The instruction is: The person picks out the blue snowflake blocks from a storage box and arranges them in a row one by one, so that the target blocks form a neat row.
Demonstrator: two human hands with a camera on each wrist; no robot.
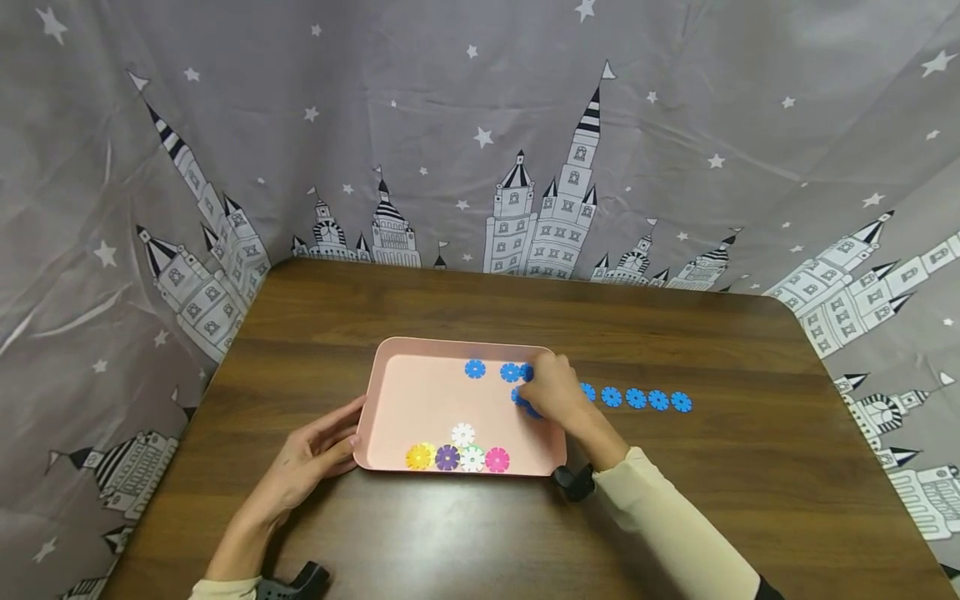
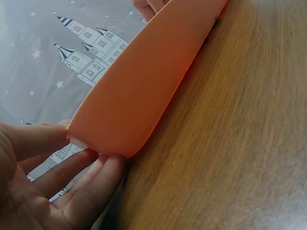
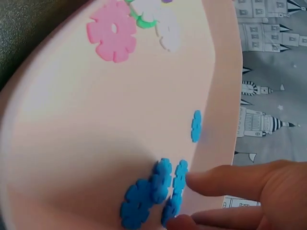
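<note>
A shallow pink tray [image 1: 420, 400] lies on the table with several notched plastic discs inside. My left hand [image 1: 318, 454] touches its left end, thumb and fairly straight fingers spread against rim and outer wall [image 2: 139, 91]. Over the tray's right side is my right hand [image 1: 555, 387], reaching down among blue discs [image 3: 136, 203]. Its thumb and finger are parted, with the tips right at two blue discs [image 3: 172, 206] near the tray wall; nothing plainly shows pinched between them. Another blue disc [image 1: 475, 368] lies farther left in the tray.
Along the tray's near side lie yellow [image 1: 420, 456], purple [image 1: 447, 457], pink [image 1: 497, 459] and white discs [image 1: 462, 434]. A row of several blue discs [image 1: 635, 398] stretches across the wooden table [image 1: 750, 467], right of the tray. A grey castle-print curtain [image 1: 435, 108] hangs behind.
</note>
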